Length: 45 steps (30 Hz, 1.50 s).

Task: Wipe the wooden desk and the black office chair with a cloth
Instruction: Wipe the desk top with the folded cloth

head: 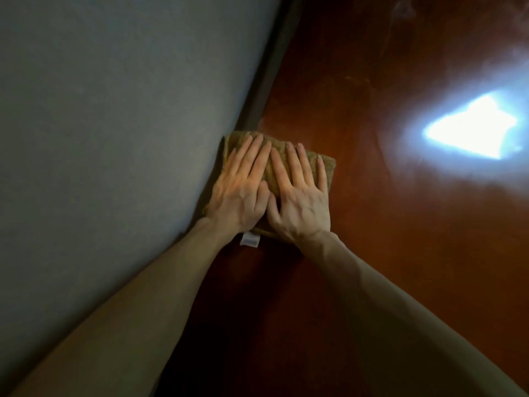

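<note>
Two flat grips press a cloth onto the worktop.
Left grip and right grip lie side by side, fingers straight, nothing clasped; the folded cloth sits under both, a wall just left of the left grip.

Cloth mostly hidden under left hand & right hand; desk cut off rt/bottom; glare prob. hides grain.

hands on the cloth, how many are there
2. The left hand lies flat on the cloth next to the wall; the right hand lies flat beside it, toward the open desk.
</note>
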Motion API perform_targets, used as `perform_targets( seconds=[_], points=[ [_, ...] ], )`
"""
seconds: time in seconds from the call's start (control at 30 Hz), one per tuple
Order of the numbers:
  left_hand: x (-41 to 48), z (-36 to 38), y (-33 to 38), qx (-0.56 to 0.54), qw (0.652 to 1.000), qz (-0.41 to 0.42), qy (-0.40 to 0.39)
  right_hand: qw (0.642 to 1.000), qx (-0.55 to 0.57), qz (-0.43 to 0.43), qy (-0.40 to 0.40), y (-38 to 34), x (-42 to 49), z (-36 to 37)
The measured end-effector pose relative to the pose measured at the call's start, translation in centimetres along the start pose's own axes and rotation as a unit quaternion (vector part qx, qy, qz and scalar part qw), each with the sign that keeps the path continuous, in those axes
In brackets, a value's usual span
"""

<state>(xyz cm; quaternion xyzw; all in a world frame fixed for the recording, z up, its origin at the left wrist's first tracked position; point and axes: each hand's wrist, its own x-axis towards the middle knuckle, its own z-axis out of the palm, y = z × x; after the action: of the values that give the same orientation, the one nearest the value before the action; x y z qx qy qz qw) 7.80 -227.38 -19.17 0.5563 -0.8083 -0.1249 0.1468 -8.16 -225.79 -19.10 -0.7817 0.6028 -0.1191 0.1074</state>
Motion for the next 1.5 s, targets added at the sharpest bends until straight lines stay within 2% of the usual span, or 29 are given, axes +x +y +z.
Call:
perform_targets(
  seconds=[0.33, 0.73, 1.03, 1.2, 1.37, 1.5],
  points=[
    [11.5, -0.1, -1.9, 0.025, 1.000, 0.004, -0.009, 1.000, -0.014, 0.016, 0.019, 4.3, 10.0, -0.3],
    [17.4, 0.0, -2.7, 0.022, 1.000, -0.001, -0.018, 0.999, 0.001, 0.040, 0.031, 6.1, 15.2, -1.4],
    [16.8, -0.4, -2.0, 0.063, 0.997, -0.033, -0.009, 0.999, 0.000, 0.031, 0.039, 6.0, 15.1, -1.2],
    [15.0, 0.1, -0.9, 0.043, 0.996, -0.077, 0.004, 0.999, -0.013, 0.012, 0.033, 6.1, 14.4, -1.1],
    [9.4, 0.1, 1.5, 0.049, 0.992, -0.113, -0.004, 0.999, -0.017, -0.026, 0.022, 5.2, 9.3, -1.5],
    [3.8, 0.2, 5.0, 0.081, 0.985, -0.147, -0.030, 0.999, -0.016, -0.036, -0.019, 4.4, 3.3, -2.5]
  ],
)
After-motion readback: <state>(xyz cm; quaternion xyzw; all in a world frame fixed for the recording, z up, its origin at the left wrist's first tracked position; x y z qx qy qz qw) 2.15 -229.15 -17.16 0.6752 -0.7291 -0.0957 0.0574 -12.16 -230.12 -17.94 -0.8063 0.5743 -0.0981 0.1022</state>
